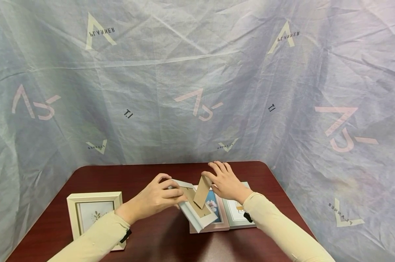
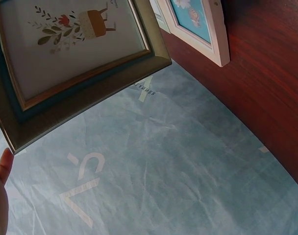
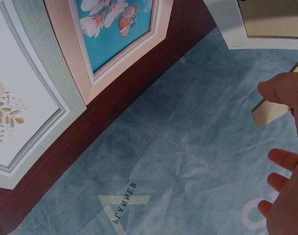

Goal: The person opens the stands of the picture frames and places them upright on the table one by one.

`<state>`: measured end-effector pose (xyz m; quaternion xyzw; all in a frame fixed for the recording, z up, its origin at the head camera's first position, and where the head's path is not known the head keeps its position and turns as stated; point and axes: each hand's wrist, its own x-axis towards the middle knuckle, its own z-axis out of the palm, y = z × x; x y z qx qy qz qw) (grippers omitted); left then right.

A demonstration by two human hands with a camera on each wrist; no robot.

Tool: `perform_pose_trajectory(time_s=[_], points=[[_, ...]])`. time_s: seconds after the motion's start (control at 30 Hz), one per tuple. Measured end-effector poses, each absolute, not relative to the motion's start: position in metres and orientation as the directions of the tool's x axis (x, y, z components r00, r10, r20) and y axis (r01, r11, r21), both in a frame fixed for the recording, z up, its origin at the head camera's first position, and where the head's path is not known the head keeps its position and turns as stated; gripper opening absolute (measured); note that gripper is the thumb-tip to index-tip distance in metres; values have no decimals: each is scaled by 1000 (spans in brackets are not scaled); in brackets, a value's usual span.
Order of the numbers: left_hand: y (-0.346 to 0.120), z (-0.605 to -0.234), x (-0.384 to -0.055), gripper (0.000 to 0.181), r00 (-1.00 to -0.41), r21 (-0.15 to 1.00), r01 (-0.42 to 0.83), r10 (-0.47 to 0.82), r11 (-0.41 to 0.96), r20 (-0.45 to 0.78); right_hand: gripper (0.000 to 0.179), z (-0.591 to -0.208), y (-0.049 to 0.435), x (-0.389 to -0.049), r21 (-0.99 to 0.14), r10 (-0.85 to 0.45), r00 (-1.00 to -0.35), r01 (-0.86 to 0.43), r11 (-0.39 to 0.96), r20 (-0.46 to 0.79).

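Observation:
My left hand [image 1: 156, 194] grips a light-coloured picture frame [image 1: 202, 222] by its left edge, tilted in the air with its brown backing upward. The frame's front [image 2: 95, 95], seen in the left wrist view, carries a plant-and-pot print. With thumb and fingertips, my right hand [image 1: 226, 182] pinches the free end of the tan stand leg [image 1: 202, 191], which is swung out from the backing. The right wrist view shows the thumb on the leg [image 3: 272, 110] and the other fingers spread below.
Under the held frame, a pink frame [image 1: 225, 220] with a blue flower picture lies beside a grey-green frame [image 1: 244, 225]. At left lies a cream frame [image 1: 73, 218], partly behind the left forearm. A printed cloth [image 1: 164, 91] hangs behind the dark red table [image 1: 164, 242].

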<state>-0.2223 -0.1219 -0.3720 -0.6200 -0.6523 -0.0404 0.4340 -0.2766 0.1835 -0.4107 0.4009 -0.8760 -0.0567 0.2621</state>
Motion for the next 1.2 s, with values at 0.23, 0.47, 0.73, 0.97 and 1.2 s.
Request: perform_pose_trajectory(time_s=[0.23, 0.47, 0.73, 0.97, 1.2], points=[[-122, -371, -222, 29, 149, -497, 836, 776, 232, 613, 54, -409, 185, -276, 294, -726, -533, -678, 674, 435], [-123, -370, -222, 31, 141, -501, 827, 766, 257, 627, 55, -411, 194, -276, 253, -691, -565, -661, 706, 451], [-126, -370, -223, 32, 74, -476, 824, 775, 307, 627, 54, -418, 213, -276, 191, -645, -601, -644, 740, 472], [-132, -372, -223, 35, 37, -459, 824, 777, 333, 629, 57, -423, 230, -275, 178, -607, -624, -610, 772, 493], [-137, -372, -224, 31, 36, -470, 811, 773, 347, 633, 56, -428, 243, -273, 160, -555, -685, -552, 818, 472]])
